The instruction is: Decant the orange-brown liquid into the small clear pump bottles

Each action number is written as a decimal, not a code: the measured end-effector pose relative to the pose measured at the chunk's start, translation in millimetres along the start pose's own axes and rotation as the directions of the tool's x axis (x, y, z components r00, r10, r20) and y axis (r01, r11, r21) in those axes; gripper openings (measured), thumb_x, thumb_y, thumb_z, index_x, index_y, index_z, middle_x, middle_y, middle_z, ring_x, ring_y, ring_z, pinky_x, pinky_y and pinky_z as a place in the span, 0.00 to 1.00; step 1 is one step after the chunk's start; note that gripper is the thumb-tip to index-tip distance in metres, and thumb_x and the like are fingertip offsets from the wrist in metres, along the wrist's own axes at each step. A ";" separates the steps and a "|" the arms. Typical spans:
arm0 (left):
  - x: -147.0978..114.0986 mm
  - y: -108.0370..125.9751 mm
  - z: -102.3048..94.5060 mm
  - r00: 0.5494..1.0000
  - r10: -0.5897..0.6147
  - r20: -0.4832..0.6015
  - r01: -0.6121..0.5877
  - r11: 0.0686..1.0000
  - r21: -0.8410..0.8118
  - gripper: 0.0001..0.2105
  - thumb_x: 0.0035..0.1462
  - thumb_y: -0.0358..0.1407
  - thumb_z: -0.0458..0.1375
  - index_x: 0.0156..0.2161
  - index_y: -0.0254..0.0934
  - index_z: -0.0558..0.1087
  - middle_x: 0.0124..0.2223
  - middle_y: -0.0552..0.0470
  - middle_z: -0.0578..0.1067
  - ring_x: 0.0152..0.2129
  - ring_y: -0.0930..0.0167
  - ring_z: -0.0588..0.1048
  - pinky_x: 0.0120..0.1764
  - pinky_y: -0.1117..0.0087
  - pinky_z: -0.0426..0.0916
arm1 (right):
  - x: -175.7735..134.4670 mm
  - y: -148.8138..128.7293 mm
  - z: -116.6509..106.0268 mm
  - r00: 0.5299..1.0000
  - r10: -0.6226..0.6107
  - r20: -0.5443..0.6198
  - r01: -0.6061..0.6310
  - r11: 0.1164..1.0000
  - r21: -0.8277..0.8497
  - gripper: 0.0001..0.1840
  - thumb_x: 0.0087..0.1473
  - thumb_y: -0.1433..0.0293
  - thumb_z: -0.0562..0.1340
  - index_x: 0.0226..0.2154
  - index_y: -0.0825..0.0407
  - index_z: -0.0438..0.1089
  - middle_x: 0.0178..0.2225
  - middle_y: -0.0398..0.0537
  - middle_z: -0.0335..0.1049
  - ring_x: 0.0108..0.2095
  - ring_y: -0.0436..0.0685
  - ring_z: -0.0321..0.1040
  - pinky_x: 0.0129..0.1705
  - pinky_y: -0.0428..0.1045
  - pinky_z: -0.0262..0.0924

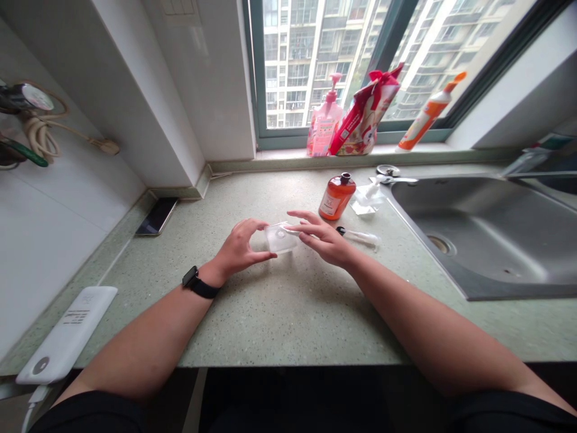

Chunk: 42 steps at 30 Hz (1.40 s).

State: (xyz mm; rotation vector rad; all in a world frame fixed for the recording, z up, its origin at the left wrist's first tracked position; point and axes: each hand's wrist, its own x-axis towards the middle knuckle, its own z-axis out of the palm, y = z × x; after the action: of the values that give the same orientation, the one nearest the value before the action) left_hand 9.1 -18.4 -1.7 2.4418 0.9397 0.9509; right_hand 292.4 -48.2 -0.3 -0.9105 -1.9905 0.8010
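My left hand [244, 245], with a black watch on its wrist, grips a small clear, squarish plastic piece [280, 239] between thumb and fingers, just above the counter. A round mark shows in the middle of its face. My right hand [322, 237] is stretched out flat with fingers apart, its fingertips at the piece's right upper edge; whether they press on it I cannot tell. Behind my right hand stands an uncapped amber bottle [337, 197] with a pale label. Right of that hand lies a pump head with a black collar and a clear wrapped tube [360, 236].
A white pump nozzle on a clear piece [367, 198] sits by the steel sink [455, 288] on the right. A phone [157, 216] and a white power bank [67, 334] lie left. On the sill stand a pink pump bottle [324, 123], a red bag [367, 114] and an orange-white bottle [426, 120].
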 end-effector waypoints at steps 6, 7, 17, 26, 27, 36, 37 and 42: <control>0.8 0.8 -0.7 0.998 -0.061 0.010 0.060 0.998 0.020 0.29 0.54 0.55 0.72 0.53 0.40 0.74 0.52 0.45 0.80 0.51 0.57 0.78 0.57 0.52 0.71 | -0.4 -10.0 -5.8 0.997 -0.080 0.007 0.080 0.990 -0.119 0.16 0.71 0.60 0.59 0.54 0.36 0.80 0.59 0.49 0.71 0.62 0.61 0.67 0.67 0.64 0.62; 1.0 0.9 -0.8 0.998 -0.069 0.011 0.069 0.997 0.017 0.28 0.54 0.55 0.72 0.52 0.40 0.74 0.51 0.45 0.80 0.51 0.57 0.78 0.57 0.52 0.71 | 0.2 -12.6 -9.2 0.997 -0.079 0.022 0.081 0.988 -0.129 0.16 0.71 0.61 0.59 0.53 0.37 0.81 0.56 0.50 0.72 0.59 0.60 0.69 0.65 0.63 0.64; 1.8 -0.1 -2.0 0.990 -0.137 0.032 0.137 0.990 0.020 0.29 0.55 0.56 0.70 0.53 0.40 0.73 0.51 0.46 0.80 0.50 0.57 0.78 0.57 0.53 0.71 | 6.0 -23.4 -39.1 0.885 0.391 0.252 -0.422 0.903 0.083 0.21 0.66 0.55 0.62 0.48 0.52 0.80 0.37 0.49 0.78 0.35 0.54 0.70 0.39 0.50 0.64; 2.9 -1.3 -2.7 0.989 -0.141 0.041 0.140 0.990 0.032 0.28 0.56 0.58 0.68 0.53 0.40 0.73 0.50 0.45 0.79 0.49 0.57 0.78 0.57 0.52 0.71 | 3.0 -29.3 -12.1 0.769 0.544 0.335 -0.430 0.828 -0.360 0.09 0.60 0.65 0.66 0.43 0.48 0.79 0.40 0.47 0.80 0.36 0.54 0.71 0.37 0.48 0.60; 2.8 -1.7 -2.5 0.989 -0.145 0.041 0.144 0.989 0.035 0.29 0.56 0.58 0.67 0.53 0.40 0.73 0.50 0.45 0.79 0.49 0.57 0.78 0.57 0.52 0.71 | 3.1 -30.8 -12.3 0.782 0.550 0.294 -0.408 0.808 -0.425 0.10 0.60 0.65 0.67 0.44 0.49 0.79 0.41 0.48 0.81 0.37 0.55 0.73 0.38 0.48 0.60; 3.0 -3.8 -3.0 0.982 -0.176 0.066 0.172 0.983 0.058 0.31 0.56 0.60 0.66 0.55 0.40 0.73 0.51 0.45 0.79 0.49 0.56 0.78 0.57 0.53 0.72 | -0.8 -43.5 -83.2 0.785 0.620 -0.016 -0.534 0.663 -0.525 0.09 0.61 0.62 0.66 0.40 0.49 0.78 0.41 0.48 0.81 0.39 0.55 0.75 0.40 0.49 0.62; 3.1 -3.8 -3.0 0.982 -0.177 0.066 0.173 0.983 0.060 0.31 0.56 0.60 0.65 0.56 0.41 0.73 0.51 0.45 0.79 0.49 0.56 0.78 0.57 0.52 0.72 | -3.4 -42.5 -95.2 0.780 0.623 -0.056 -0.544 0.632 -0.553 0.10 0.61 0.61 0.67 0.39 0.49 0.78 0.40 0.48 0.81 0.38 0.56 0.74 0.39 0.49 0.61; 3.1 -3.6 -2.8 0.980 -0.187 0.073 0.184 0.981 0.056 0.32 0.56 0.61 0.65 0.56 0.40 0.73 0.52 0.45 0.79 0.50 0.55 0.78 0.57 0.52 0.72 | -23.1 -21.4 -145.2 0.666 0.737 -0.112 -0.642 0.490 -0.590 0.14 0.55 0.58 0.69 0.39 0.49 0.78 0.40 0.48 0.81 0.41 0.60 0.75 0.39 0.51 0.61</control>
State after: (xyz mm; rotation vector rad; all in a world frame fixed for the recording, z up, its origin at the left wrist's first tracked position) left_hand 7.3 -13.4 -0.2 2.3616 1.1517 0.7707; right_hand 418.5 -47.8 78.4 -2.2034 -2.0157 0.6635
